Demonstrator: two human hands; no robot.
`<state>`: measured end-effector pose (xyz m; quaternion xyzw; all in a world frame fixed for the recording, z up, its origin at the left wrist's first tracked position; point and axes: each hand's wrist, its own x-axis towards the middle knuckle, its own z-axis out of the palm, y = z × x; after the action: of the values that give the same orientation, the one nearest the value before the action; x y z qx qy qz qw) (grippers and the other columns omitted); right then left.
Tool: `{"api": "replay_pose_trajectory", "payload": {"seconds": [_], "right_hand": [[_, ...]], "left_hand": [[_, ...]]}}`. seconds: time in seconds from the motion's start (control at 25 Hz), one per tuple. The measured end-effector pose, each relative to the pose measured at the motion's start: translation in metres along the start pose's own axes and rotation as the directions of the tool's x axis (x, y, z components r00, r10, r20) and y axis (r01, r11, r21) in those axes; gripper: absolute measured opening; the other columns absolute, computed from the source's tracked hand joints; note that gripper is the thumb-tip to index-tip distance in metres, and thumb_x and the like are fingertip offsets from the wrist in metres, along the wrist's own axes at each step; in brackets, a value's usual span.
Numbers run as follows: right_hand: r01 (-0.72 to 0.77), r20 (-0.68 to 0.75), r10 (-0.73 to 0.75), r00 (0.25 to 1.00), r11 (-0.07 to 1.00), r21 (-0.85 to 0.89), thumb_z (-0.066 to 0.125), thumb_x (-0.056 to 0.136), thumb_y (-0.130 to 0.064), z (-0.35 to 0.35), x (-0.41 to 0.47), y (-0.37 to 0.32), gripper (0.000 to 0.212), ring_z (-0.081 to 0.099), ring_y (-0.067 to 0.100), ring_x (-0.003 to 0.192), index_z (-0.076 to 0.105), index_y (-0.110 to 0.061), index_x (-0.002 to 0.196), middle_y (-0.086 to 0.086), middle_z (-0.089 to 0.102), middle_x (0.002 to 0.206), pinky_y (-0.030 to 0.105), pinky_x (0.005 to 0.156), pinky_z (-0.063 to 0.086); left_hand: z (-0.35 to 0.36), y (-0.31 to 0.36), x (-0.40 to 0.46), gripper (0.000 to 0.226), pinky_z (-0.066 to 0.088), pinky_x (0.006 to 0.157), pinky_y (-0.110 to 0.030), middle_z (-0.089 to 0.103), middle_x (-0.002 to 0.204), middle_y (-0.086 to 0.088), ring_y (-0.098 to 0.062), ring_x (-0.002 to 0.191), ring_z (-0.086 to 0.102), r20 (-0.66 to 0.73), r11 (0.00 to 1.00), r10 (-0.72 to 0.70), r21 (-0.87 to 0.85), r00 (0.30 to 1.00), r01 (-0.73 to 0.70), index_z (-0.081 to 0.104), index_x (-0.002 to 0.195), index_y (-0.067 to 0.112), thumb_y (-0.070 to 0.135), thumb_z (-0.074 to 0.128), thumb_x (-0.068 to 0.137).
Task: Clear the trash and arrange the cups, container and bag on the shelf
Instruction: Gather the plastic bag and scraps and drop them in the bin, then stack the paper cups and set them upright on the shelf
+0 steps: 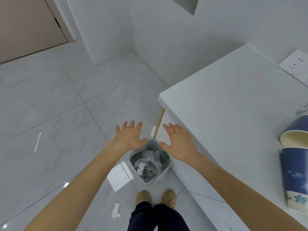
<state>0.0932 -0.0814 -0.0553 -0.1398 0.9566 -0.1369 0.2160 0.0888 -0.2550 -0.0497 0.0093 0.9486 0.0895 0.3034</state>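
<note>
A small grey trash bin (164, 170) lined with a clear bag stands on the floor beside the white shelf top (225, 104); crumpled paper (141, 167) lies inside it. My left hand (129, 136) and my right hand (179, 142) hover above the bin's far rim, palms down, fingers spread, holding nothing. Two blue patterned paper cups lie on their sides at the shelf top's right edge: one (295, 130) farther, one (295, 179) nearer. Scraps lie on the floor: a white straw wrapper (37, 141) at left and a crumpled white piece (115, 210) near my feet.
A white wall socket (295, 65) sits above the shelf top at right. A clear object's edge (302, 110) pokes in at the right border. White walls and a beige door (25, 25) stand beyond the grey tiled floor. My slippered feet (156, 197) are just behind the bin.
</note>
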Motion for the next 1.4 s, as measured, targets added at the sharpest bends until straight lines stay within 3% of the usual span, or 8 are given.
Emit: {"api": "replay_pose_trajectory", "payload": {"seconds": [0.56, 1.08, 1.4], "right_hand": [[-0.148, -0.250, 0.149, 0.957, 0.989, 0.024, 0.043, 0.090, -0.043, -0.084, -0.056, 0.034, 0.067, 0.008, 0.024, 0.143, 0.009, -0.022, 0.143, 0.006, 0.011, 0.156, 0.039, 0.116, 0.009], [-0.364, -0.329, 0.381, 0.864, 0.924, 0.114, 0.046, 0.089, -0.040, -0.122, -0.149, 0.193, 0.064, 0.014, 0.024, 0.141, 0.016, -0.022, 0.142, 0.006, 0.016, 0.155, 0.040, 0.115, 0.014], [-0.392, -0.353, 0.429, 0.832, 0.903, 0.173, 0.051, 0.087, -0.033, -0.135, -0.176, 0.273, 0.059, 0.025, 0.026, 0.136, 0.026, -0.019, 0.139, 0.006, 0.030, 0.149, 0.038, 0.111, 0.021]], "left_hand": [[-0.086, 0.082, -0.025, 0.073, 0.007, 0.114, -0.052, 0.011, 0.154, -0.010, -0.031, 0.141, 0.009, -0.146, 0.957, 0.262, 0.168, 0.954, -0.237, 0.001, 0.142, 0.021, 0.047, 0.041, 0.087], [-0.067, 0.270, -0.017, 0.072, 0.012, 0.115, -0.047, 0.011, 0.154, -0.012, -0.028, 0.141, 0.010, -0.132, 0.841, 0.532, 0.202, 0.837, -0.502, 0.004, 0.142, 0.020, 0.045, 0.043, 0.087], [-0.028, 0.357, -0.006, 0.063, 0.031, 0.105, -0.038, 0.028, 0.149, -0.007, -0.026, 0.132, 0.032, -0.096, 0.800, 0.599, 0.078, 0.795, -0.594, 0.018, 0.140, 0.020, 0.042, 0.045, 0.088]]}}
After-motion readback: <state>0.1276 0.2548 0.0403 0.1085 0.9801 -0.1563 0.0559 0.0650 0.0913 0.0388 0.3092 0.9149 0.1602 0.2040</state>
